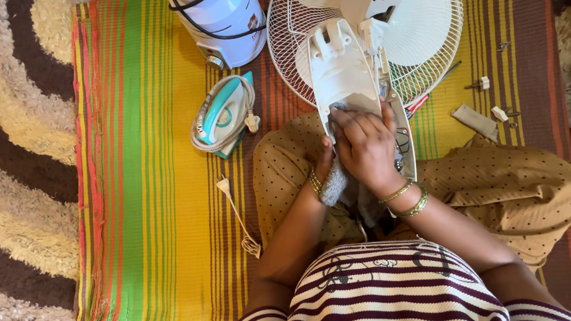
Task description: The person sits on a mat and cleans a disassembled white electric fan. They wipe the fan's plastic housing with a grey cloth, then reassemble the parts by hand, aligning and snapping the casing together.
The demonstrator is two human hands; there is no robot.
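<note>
A white fan (357, 40) lies face down on a striped mat, its opened rear housing (343, 77) toward me over my lap. My right hand (367, 145) presses a grey cloth (339, 180) against the lower end of the housing, fingers curled over it. Beneath it, my left hand (324, 165) is mostly hidden and grips the housing's lower edge by the cloth. Both wrists carry gold bangles.
A teal and white iron (223, 115) wrapped in its cord lies left of the fan. A white plug and cord (236, 213) trail nearby. Behind stands a white appliance (220, 16). Screws, small parts and a screwdriver (427, 92) lie on the mat (142, 189) at right.
</note>
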